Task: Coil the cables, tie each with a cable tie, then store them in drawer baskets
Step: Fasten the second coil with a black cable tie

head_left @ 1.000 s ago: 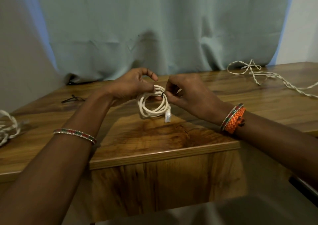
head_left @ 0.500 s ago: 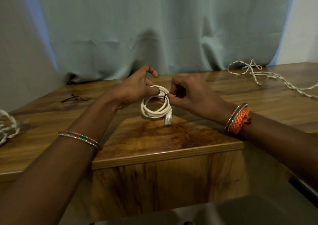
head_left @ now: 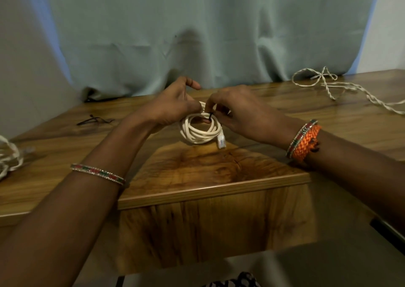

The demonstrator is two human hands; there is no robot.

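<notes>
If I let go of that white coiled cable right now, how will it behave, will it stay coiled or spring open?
The white coiled cable looks springy: its loops sit uneven, so it would probably loosen if released. The black cable tie appears wrapped at the top, but whether it is cinched cannot be told. Both the left hand and right hand grip there. It seems light, with its plug dangling.

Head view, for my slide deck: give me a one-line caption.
Both hands, left hand and right hand, hold a coiled white cable above a wooden table while fastening a black tie.

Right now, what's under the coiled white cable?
Below the coiled white cable, held up by both hands, lies bare wooden tabletop. Fingers hide the coil's top.
</notes>
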